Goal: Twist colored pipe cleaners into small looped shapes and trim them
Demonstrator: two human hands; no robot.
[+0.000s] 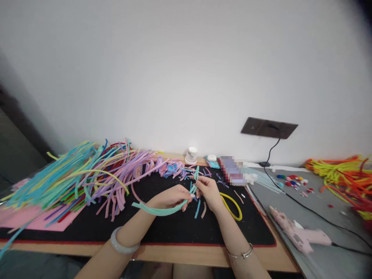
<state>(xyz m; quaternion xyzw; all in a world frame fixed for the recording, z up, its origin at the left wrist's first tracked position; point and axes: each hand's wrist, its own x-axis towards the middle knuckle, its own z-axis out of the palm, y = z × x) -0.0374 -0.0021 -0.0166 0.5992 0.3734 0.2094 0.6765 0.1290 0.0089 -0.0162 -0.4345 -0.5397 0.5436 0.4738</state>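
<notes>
Where the two hands meet over the black mat, a mint strip is held up off it, soft-looking, matte and fuzzy, its long free end bowing below the left wrist. The left hand pinches it in its fingertips, and the right hand grips the narrow upright mint part just beside; fingers cover the join, so I can't tell whether that's one folded strip or two. Under and around them lie short cut bits, blue, purple and tan, with a yellow loop by the right forearm. Past the left arm, with its pale bangle, a big heap of pastel strips spreads over a pink sheet, too tangled to sort by eye. Behind the hands stands a white cup, its small dark mark unreadable; near it, a white case sits on a blue packet whose print I can't read either. Pixelation hides most of the flat thing beside that. Farther right are pompoms, a pink glue gun and an orange-and-yellow bundle, cut off at the edge.
</notes>
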